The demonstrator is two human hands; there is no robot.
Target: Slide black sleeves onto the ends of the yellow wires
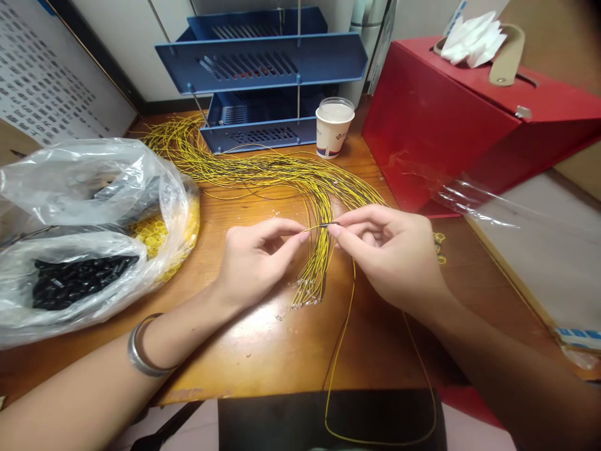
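Between thumb and fingertips my left hand [263, 257] pinches a thin yellow wire [313, 228]. My right hand [389, 250] grips a small dark sleeve-like piece [328, 224] that meets the wire's end; whether the wire runs inside it is too small to tell. A loop of yellow wire [327, 401] hangs below my right hand, past the table's front edge. Behind and beneath both hands lies a bundle of yellow and dark wires [282, 169], with small clear or metallic tips [305, 291] at its near ends.
To the left, plastic bags hold black pieces [79, 282] and yellow rings [153, 238]. At the back stand a blue tray rack [263, 62] and a paper cup [332, 131]. A red box [451, 119] is at the right, near several small yellow rings [439, 247].
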